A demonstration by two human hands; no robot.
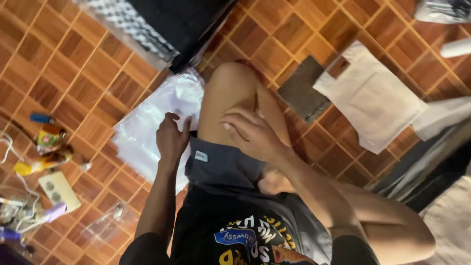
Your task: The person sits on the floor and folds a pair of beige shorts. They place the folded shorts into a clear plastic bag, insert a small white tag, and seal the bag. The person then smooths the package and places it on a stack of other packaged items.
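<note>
Under the left hand (171, 137) lies a stack of clear plastic bags (147, 130) on the wooden floor (73, 68), just left of the person's bent knee (230, 81). The stack's long axis runs from near left to far right, and most of it spreads away to the left and far side of that hand. The left hand rests on the stack's right edge with fingers curled, seemingly pinching the top sheet, though the grip itself is hidden behind the knuckles. The right hand (252, 135) lies flat and loosely spread on the thigh, holding nothing; it is close to the bags but the knee stands between, so the left hand is plainly the nearer one. Right of the knee, well apart from the stack, a grey mat (304, 91) lies on the floor with a pale cloth bag (373, 98) touching its right side. At far centre a dark case (171, 24) with a checkered edge sits just beyond the stack. Along the left edge lie small bottles (46, 140), a white power strip (59, 190) and cables. No open container shows its contents; whether the clear bags hold anything cannot be told.
</note>
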